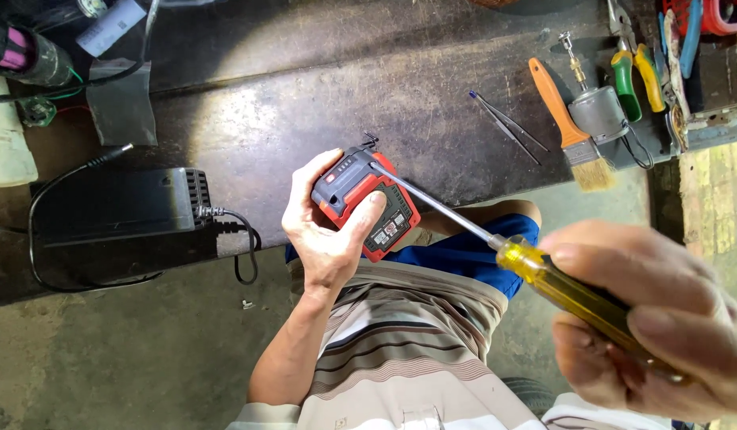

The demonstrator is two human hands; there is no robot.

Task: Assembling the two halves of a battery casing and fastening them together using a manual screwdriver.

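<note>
My left hand (pixel 327 231) grips a red and black power-tool battery pack (pixel 367 203), holding it above my lap at the workbench edge. My right hand (pixel 647 318) is closed around the yellow transparent handle of a screwdriver (pixel 559 287). Its long metal shaft runs up and left, and the tip touches the top corner of the battery pack. My striped shirt and blue shorts show below the hands.
On the dark workbench (pixel 320 95) lie a black power adapter (pixel 117 203) with cable at left, tweezers (pixel 508 123), an orange-handled paintbrush (pixel 571 131), a small grey motor (pixel 598 111), and green and yellow-handled pliers (pixel 635 76) at right. A concrete floor lies below.
</note>
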